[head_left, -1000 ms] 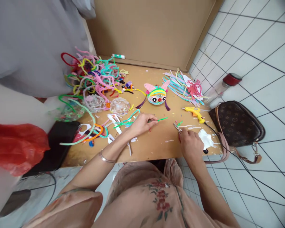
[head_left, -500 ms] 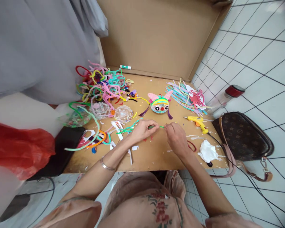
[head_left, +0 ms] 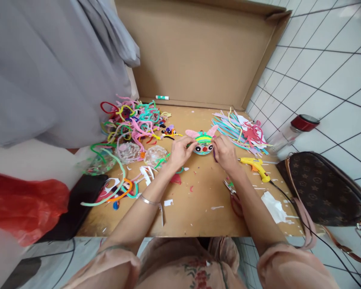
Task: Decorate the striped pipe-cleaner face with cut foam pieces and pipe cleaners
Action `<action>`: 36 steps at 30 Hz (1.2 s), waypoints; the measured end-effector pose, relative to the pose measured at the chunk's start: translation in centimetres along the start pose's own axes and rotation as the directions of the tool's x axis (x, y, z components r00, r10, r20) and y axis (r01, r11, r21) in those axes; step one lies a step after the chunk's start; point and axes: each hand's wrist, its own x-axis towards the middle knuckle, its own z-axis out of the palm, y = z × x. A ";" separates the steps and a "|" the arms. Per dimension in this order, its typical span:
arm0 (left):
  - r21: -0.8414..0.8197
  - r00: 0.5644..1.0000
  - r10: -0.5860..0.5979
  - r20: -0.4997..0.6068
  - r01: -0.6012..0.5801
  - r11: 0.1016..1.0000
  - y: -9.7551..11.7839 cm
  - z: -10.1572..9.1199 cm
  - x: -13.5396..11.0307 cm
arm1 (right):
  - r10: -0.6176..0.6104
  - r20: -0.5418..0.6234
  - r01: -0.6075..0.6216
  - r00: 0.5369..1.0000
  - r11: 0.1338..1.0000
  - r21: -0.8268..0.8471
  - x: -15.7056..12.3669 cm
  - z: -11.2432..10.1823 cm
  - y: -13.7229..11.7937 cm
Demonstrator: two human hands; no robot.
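A round, striped craft face with pink ears, button eyes and a red nose sits on the cardboard work surface. My left hand has its fingers curled against the face's left side, pinching a short green pipe cleaner piece. My right hand is closed on the face's right side, by its purple tassel. Small scissors lie under my right forearm.
A tangle of coloured pipe cleaners lies at the left, cut strips at the right. A yellow glue gun, a brown handbag, a red-capped bottle, a red plastic bag and an upright cardboard wall surround the surface.
Both hands moved away from me, from the middle of the board up to the craft face, carrying the green piece. The scissors were set down by the right hand earlier.
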 end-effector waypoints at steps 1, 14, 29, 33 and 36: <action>-0.003 1.000 0.007 -0.005 -0.007 1.000 -0.3 0.3 -0.2 | 0.010 0.003 -0.010 1.000 1.000 0.010 -0.1 0.3 0.3; 0.021 0.997 -0.076 0.014 0.076 0.997 -1.2 0.8 -1.3 | 0.149 -0.045 -0.140 0.988 0.975 0.171 -1.3 2.1 2.1; 0.006 0.994 -0.108 -0.003 0.108 0.994 -1.6 1.5 -1.5 | 0.273 0.016 -0.262 0.962 0.906 0.333 -1.6 3.6 3.3; 0.006 0.992 -0.128 -0.002 0.128 0.992 -1.6 1.5 -1.6 | 0.309 0.026 -0.295 0.951 0.878 0.377 -1.6 4.0 3.5; 0.015 0.988 -0.152 0.002 0.152 0.988 -1.6 1.5 -1.6 | 0.343 0.040 -0.332 0.938 0.863 0.382 -1.5 4.1 3.5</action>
